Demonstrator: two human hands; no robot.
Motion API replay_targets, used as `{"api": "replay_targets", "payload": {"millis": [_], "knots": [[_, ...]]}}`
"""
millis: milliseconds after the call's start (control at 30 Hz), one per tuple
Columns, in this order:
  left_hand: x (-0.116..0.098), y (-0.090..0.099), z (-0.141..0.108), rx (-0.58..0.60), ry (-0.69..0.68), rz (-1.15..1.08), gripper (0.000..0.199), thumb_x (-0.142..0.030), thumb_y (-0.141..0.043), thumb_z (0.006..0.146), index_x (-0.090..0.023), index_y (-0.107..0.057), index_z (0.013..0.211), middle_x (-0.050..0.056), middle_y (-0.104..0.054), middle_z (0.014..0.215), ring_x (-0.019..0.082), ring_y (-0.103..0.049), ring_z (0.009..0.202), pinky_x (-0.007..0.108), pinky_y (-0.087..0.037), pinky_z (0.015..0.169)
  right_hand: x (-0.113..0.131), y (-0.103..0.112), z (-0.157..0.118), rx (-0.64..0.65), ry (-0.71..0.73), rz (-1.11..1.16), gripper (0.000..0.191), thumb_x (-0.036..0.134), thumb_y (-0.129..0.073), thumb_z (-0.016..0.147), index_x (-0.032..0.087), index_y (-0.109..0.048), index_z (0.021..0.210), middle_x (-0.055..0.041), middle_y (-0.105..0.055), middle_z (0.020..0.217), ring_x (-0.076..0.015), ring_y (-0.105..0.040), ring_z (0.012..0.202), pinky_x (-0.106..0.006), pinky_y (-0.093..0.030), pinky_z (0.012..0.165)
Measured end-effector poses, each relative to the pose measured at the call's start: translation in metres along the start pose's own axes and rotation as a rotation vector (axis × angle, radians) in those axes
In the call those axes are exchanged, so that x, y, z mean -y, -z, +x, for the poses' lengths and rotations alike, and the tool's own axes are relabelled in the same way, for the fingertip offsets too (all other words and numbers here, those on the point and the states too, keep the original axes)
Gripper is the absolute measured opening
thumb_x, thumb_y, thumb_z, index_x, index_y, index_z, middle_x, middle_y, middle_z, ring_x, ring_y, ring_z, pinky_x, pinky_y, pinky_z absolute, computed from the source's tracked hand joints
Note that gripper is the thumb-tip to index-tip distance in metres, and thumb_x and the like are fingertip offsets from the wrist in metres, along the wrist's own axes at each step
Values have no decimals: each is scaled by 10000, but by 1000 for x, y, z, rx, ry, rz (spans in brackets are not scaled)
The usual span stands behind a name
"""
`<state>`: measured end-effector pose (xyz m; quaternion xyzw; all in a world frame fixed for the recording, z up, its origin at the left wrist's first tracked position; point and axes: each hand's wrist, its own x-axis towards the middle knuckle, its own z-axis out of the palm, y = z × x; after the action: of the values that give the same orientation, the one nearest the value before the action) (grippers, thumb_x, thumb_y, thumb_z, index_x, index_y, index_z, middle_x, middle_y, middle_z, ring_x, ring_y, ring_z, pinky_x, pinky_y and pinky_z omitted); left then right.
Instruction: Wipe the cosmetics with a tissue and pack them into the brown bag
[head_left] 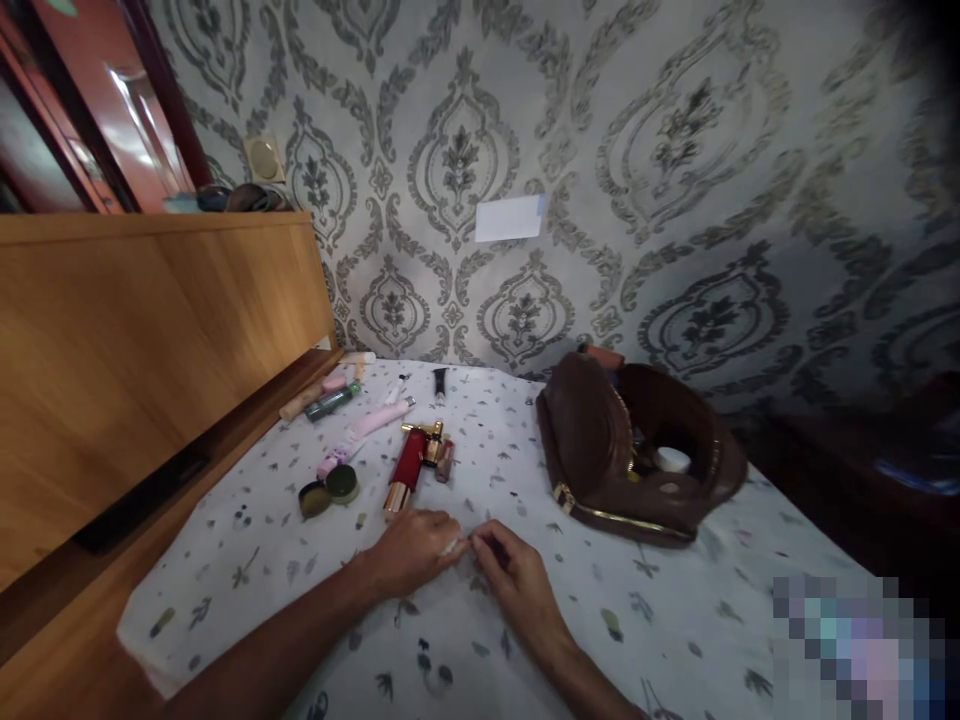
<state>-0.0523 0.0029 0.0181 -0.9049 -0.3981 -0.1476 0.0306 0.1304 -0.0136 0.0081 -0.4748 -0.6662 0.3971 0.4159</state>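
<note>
My left hand (421,548) is closed, fingers curled, just above the patterned white sheet. A bit of something whitish shows at its fingertips, too small to name. My right hand (517,570) has thumb and forefinger pinched together, almost meeting the left fingertips; what it holds, if anything, is hidden. Just beyond the left hand lies a red bottle with a gold cap (409,460). Against it are a black and gold piece (433,445) and a small pinkish tube (445,462). Two round dark green pieces (343,484), like a small jar and its lid, lie to the left.
A brown zip bag (585,440) stands gaping at right, a white-lidded jar (673,460) inside. Toward the wall lie a pink tube (382,416), a dark green bottle (332,402) and a black tube (440,382). A wooden panel (165,340) borders the left.
</note>
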Motion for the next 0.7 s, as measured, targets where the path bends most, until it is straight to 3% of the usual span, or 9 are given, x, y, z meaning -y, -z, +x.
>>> {"api": "replay_targets", "payload": {"millis": [200, 333, 467, 600, 700], "knots": [[-1, 9, 1, -82, 44, -113, 361, -383, -387, 1030, -191, -577, 790, 38, -648, 725, 179, -634, 679, 292, -447, 627, -1, -2, 1, 1, 6, -29, 352, 491, -491, 879, 190, -592, 728, -10, -545, 629, -166, -500, 595, -261, -398, 563], [23, 38, 8, -146, 315, -229, 387, -412, -359, 1012, -217, -586, 766, 42, -648, 732, 207, -624, 695, 326, -456, 658, -1, -2, -1, 0, -14, -43, 361, 497, -486, 890, 192, -585, 724, -7, -531, 632, -163, -493, 596, -263, -403, 566], [98, 79, 18, -214, 526, -186, 364, -392, -328, 998, -192, -632, 975, 50, -656, 749, 237, -614, 717, 349, -459, 701, 0, -2, -3, -4, -18, -42, 353, 490, -494, 890, 196, -583, 717, -7, -535, 625, -163, -499, 589, -261, -407, 557], [190, 115, 21, -262, 704, -119, 315, -358, -398, 956, -147, -630, 986, 98, -690, 882, 277, -629, 902, 354, -441, 803, 3, -1, -2, -7, -9, -46, 351, 487, -513, 884, 199, -585, 696, -7, -545, 609, -160, -506, 569, -254, -403, 530], [241, 128, 16, -227, 745, -127, 266, -412, -561, 886, -179, -643, 983, 71, -719, 920, 256, -624, 927, 319, -430, 816, 4, 0, 0, -11, 4, -57, 356, 481, -516, 889, 197, -596, 691, -7, -549, 603, -153, -499, 557, -249, -401, 518]]}}
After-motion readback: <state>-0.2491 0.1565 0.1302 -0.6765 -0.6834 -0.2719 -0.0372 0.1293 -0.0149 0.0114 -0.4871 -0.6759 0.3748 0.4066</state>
